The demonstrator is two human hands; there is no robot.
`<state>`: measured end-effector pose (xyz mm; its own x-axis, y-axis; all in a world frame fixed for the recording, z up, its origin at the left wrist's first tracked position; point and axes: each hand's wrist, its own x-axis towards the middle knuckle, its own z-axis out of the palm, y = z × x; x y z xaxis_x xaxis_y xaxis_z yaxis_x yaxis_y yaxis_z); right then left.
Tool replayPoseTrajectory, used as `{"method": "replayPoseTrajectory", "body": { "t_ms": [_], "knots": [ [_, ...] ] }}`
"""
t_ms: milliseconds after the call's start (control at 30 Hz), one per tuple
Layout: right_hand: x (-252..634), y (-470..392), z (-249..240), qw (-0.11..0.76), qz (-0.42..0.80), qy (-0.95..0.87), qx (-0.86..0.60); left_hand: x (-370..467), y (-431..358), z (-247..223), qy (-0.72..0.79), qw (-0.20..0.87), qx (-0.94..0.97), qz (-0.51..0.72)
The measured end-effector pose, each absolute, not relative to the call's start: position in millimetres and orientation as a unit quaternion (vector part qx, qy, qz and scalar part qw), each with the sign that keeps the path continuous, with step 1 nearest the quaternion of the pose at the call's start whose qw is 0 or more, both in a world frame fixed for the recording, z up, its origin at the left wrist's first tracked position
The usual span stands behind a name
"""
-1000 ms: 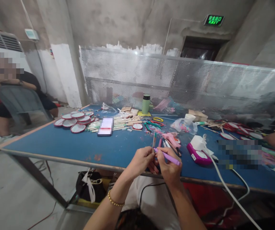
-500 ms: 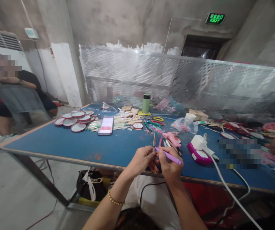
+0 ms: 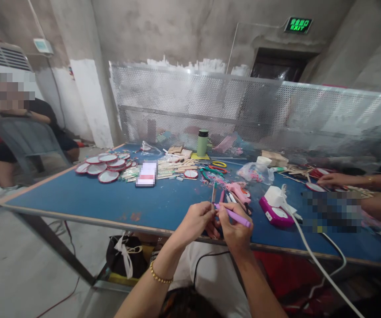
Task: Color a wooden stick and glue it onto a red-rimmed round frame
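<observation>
My right hand (image 3: 236, 223) is closed round a purple marker pen (image 3: 240, 218), its front end pointing left toward my other hand. My left hand (image 3: 197, 221) pinches a thin flat stick (image 3: 214, 194) that stands up above the fingers; its lower part is hidden by them. The pen's front end meets the stick near my left fingertips, though the exact contact is too small to make out. Just beyond my hands lie a pink glue gun (image 3: 239, 192) and several other pens (image 3: 222, 196).
White discs with red rims (image 3: 108, 176) are piled at the left, near a phone (image 3: 146, 173) and loose sticks (image 3: 180, 165). A green bottle (image 3: 203, 143) stands at the back. At the right are a magenta power strip (image 3: 276, 213), a white cable (image 3: 305, 243) and a co-worker's hand (image 3: 331, 180).
A co-worker's arm has reached in from the right to the discs there. My hands, the pen and the stick have hardly moved.
</observation>
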<state>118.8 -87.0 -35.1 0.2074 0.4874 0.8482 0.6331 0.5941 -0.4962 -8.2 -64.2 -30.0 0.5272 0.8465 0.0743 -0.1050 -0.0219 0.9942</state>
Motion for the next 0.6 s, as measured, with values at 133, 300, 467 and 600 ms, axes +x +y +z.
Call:
{"method": "replayPoseTrajectory", "body": {
  "t_ms": [133, 300, 467, 600],
  "knots": [
    [117.4, -86.9, -36.3, 0.650, -0.045, -0.612, -0.448, -7.9, -64.4, -29.2, 0.305, 0.633, 0.603, 0.377],
    [116.6, -86.1, -39.2, 0.659, -0.029, -0.606, -0.445, -8.2, -65.5, -28.2, 0.312, 0.632, 0.602, 0.375],
    [117.1, -85.6, -39.2, 0.655, -0.033, -0.608, -0.447, -8.6, -65.9, -27.5, 0.313, 0.630, 0.603, 0.377],
    [117.7, -86.0, -37.4, 0.646, -0.059, -0.620, -0.442, -8.5, -65.5, -27.8, 0.312, 0.629, 0.604, 0.376]
  ]
}}
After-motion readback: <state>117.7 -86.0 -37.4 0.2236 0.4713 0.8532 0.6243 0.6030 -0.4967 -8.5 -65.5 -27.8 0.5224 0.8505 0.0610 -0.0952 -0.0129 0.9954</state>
